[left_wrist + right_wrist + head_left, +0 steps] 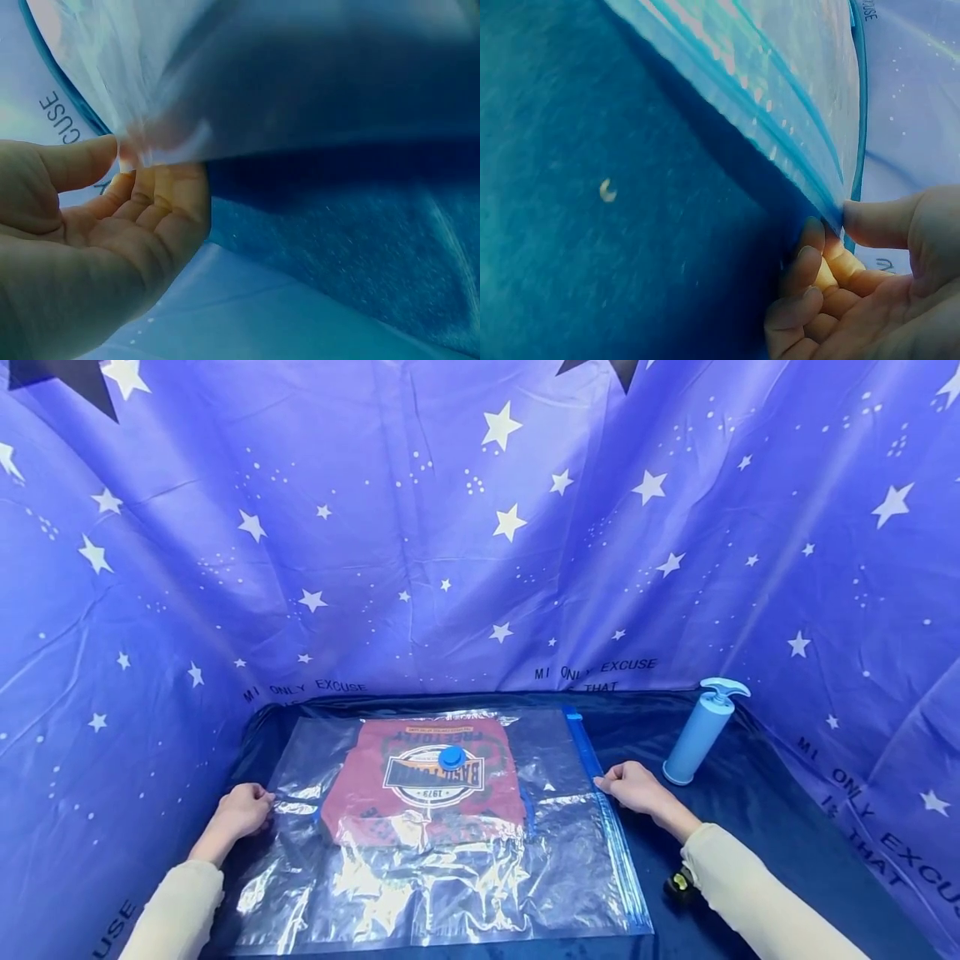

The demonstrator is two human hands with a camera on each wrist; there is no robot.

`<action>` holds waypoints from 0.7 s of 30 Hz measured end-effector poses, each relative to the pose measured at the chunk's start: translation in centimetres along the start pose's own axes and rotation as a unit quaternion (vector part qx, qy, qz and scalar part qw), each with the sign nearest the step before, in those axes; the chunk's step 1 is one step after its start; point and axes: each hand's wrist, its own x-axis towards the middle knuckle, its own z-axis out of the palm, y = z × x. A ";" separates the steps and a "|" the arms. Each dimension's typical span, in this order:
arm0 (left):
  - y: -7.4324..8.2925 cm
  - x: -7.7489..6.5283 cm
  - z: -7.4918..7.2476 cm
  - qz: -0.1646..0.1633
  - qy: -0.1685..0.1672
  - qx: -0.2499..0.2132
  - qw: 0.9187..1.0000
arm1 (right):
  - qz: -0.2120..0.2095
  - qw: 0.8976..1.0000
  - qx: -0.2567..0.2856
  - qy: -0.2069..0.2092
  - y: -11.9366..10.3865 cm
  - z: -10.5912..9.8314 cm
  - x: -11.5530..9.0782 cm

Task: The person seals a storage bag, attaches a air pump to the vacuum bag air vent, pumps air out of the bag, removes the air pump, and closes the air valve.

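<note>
A clear vacuum storage bag (300,877) lies flat, with a folded red printed shirt (352,793) inside it. On its top sits a round blue valve cap (452,757). My left hand (242,810) pinches the bag's left edge between thumb and fingers; in the left wrist view the plastic gathers at the fingertips of that hand (112,225). My right hand (633,787) pinches the blue zip edge (592,768) on the right side. The right wrist view shows the thumb and index finger of that hand (862,277) on the strip, which is lifted off the cloth.
A light blue hand pump (699,735) stands upright behind my right hand. A small black and yellow object (679,885) lies near my right sleeve, partly hidden. Dark blue cloth (780,827) covers the table. Purple star-print curtains (420,527) enclose the back and sides.
</note>
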 end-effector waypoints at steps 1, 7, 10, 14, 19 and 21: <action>0.1 0.0 0.1 0.001 0.000 -0.001 1.000 | 0.004 1.000 0.002 0.001 0.2 -0.1 0.0; 0.7 0.1 0.8 0.014 -0.006 -0.004 1.000 | 0.012 1.000 0.010 0.006 1.1 -0.9 -0.3; 0.9 0.0 1.0 0.013 -0.014 -0.009 1.000 | 0.011 1.000 0.011 0.006 1.4 -1.2 -0.5; 1.1 0.1 1.2 0.009 -0.024 -0.004 1.000 | 0.017 1.000 0.005 0.006 1.8 -1.5 -0.7; 1.3 0.1 1.2 0.003 -0.031 -0.009 0.999 | 0.021 1.000 0.006 0.004 1.7 -1.5 -0.8; 1.3 0.0 1.2 0.003 -0.031 -0.011 0.999 | 0.020 1.000 0.011 0.006 1.7 -1.5 -0.8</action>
